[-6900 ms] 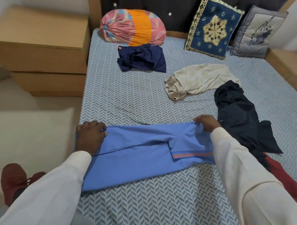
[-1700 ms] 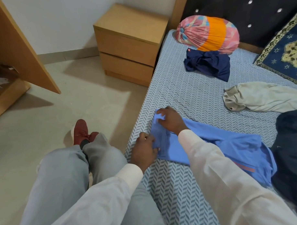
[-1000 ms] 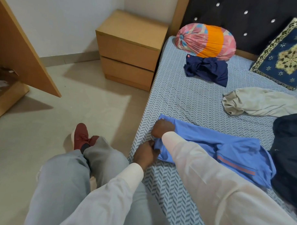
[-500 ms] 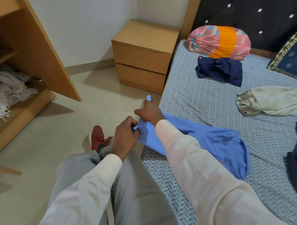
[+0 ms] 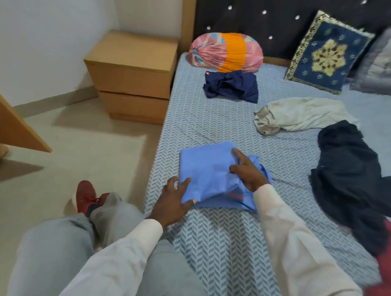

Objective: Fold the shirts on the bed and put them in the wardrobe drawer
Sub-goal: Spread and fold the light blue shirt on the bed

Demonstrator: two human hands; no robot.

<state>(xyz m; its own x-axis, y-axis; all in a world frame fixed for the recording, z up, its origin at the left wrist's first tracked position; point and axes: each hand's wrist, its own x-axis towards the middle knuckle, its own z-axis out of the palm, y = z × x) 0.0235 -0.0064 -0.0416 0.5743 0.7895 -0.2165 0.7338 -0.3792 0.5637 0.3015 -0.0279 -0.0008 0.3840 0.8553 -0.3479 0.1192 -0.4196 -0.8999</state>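
The bed [image 5: 213, 122] has a zigzag sheet. Near its left edge lies the blue shirt [image 5: 207, 170], folded small. The left hand [image 5: 174, 201] rests open on its near corner, and the right hand [image 5: 249, 174] presses flat on top. The fold looks almost done. Next, lift it whole for the drawer.

Folded shirt [image 5: 208, 170] on bed [image 5: 213, 119] near left edge; left hand [image 5: 172, 202] on its near-left corner, right hand [image 5: 250, 174] on top. Bolster [image 5: 226, 52] at head-left corner, bundled shirt [image 5: 231, 86] just before it. Mid-bed shirt [image 5: 300, 115] farther right; right-edge shirt [image 5: 348, 175] just before that.
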